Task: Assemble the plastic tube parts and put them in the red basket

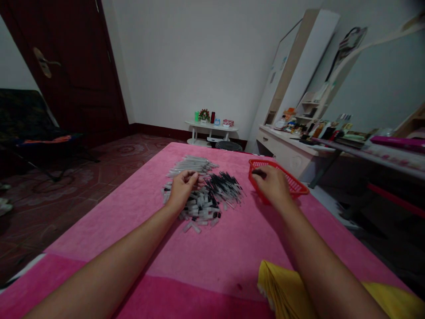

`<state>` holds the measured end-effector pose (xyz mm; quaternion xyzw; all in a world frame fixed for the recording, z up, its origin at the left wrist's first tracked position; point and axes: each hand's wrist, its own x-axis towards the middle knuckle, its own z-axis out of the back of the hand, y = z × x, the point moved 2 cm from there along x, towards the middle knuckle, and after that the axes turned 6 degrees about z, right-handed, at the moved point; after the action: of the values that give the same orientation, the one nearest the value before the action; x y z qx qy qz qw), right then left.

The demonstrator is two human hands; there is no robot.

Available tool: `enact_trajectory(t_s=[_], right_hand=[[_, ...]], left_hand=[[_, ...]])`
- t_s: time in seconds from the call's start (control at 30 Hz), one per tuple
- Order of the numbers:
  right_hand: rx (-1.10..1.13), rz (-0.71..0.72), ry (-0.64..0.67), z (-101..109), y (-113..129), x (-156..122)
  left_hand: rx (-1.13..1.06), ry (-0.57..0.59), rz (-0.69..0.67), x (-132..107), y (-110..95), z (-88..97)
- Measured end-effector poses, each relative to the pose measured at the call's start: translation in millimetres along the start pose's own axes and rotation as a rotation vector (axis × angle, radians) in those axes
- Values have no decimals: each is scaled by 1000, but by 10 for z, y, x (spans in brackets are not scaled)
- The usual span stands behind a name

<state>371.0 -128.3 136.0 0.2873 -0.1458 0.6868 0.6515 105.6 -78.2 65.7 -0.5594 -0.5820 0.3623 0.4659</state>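
My left hand [186, 187] hovers over the pen parts with its fingers loosely bent and apart; nothing shows in them. Beneath and beside it lies a heap of clear and black pen caps [201, 208]. Behind it are pale, translucent pen barrels [192, 164], laid side by side. Black-tipped pen refills [226, 187] form a third pile to its right. At the near left side of a red plastic basket [292, 182], my right hand [274, 180] is closed on a small dark pen part [259, 173]. Most of that piece is hidden by the fingers.
A pink cloth [133, 221] covers the table. Yellow fabric [285, 288] lies at the near right, under my right forearm. Beyond stand a low white stand [212, 126] and a dresser [288, 150] with bottles. A folding chair [36, 124] is at the left.
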Motion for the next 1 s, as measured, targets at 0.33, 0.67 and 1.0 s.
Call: enact_trajectory(t_s=[0.33,0.67,1.0], right_hand=[[138,192,439,-421,679,-330],[74,166,490,-477,624,-314],[-81,120,471,-493,565,-329]], left_hand=[[215,-60,-193,85,-10,77],[1377,-109,-353,378,-8,629],[1485,-41,-311,420,42,658]])
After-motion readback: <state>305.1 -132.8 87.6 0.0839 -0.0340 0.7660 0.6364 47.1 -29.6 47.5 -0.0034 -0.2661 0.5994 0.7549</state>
